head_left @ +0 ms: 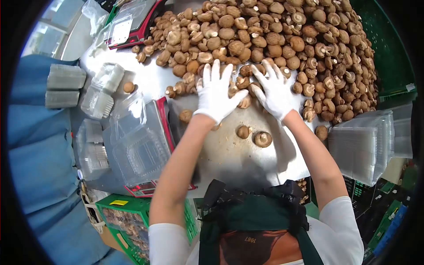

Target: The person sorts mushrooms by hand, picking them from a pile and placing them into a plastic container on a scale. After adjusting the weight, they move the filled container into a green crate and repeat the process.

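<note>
Both my hands wear white gloves and reach to the near edge of a large heap of brown mushrooms on a metal table. My left hand lies with fingers spread over some mushrooms, its thumb by a mushroom below the heap. To its right, my right hand also has its fingers apart, touching mushrooms at the pile's front. A few mushrooms sit between the two hands. Nearer to me lie two loose mushrooms, one small and one with its underside up. What lies under the palms is hidden.
A red-edged scale with an open clear plastic box stands at left, more clear boxes beyond it. Another scale is at the back left. Stacked clear boxes stand right. A green crate is below left.
</note>
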Demonstrator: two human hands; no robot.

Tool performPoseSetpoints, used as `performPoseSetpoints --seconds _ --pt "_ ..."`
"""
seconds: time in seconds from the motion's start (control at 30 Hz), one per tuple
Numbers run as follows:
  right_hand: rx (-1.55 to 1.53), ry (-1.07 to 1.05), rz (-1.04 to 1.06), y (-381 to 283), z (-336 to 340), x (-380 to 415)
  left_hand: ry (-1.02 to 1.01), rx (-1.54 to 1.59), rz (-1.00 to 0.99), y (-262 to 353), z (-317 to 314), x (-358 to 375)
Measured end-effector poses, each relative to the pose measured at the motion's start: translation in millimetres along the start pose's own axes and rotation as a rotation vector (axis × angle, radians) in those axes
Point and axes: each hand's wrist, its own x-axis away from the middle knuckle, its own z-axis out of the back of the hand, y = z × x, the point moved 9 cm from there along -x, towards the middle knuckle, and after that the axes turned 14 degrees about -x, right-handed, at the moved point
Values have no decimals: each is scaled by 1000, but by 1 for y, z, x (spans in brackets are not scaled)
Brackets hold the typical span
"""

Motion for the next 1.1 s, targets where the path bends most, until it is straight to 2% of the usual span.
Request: performPoseSetpoints --seconds 0.07,0.13,0.17,0.2,0.33,0.37,0.47,0.5,0.53,0.6,0.7,0.73,0.8,0.87,0.97,1.1 --pt "21 -86 -31 14 -18 -19 -35 -102 61 8 -47 -18" --pt "-79 -155 -21 22 -29 -7 0 -227 8 32 -56 -6" --pt "-113 -145 95 20 -28 4 84 -219 -58 42 -60 5" --pt "-186 -104 140 14 -20 18 130 -153 -129 49 -60 21" --pt "-301 -121 176 -2 -1 58 81 100 -162 68 -39 65" --pt "-292 -102 230 -3 4 58 148 119 -171 67 -29 66" --pt "-487 21 184 7 11 29 310 189 -92 44 -17 24" --pt "-454 125 176 11 13 11 410 133 -38 39 -2 1" --pt "-428 97 52 20 9 -10 368 68 -15 30 -1 -25" --pt "-250 98 -56 33 -8 -51 358 -242 54 22 -6 -60" --pt "-96 -147 -330 44 -36 -89 236 -229 88 1 -40 -65" --pt "-114 -118 -331 42 -38 -94 235 -301 96 1 -43 -53" --pt "-152 -68 -340 37 -41 -101 344 -19 151 -7 -40 -22" --pt "-171 -88 -417 38 -45 -104 195 38 254 -15 -54 12" --pt "-204 -69 -515 38 -46 -108 258 140 266 -13 -47 49" --pt "-251 -51 -581 49 -55 -109 412 120 263 -14 -17 33"
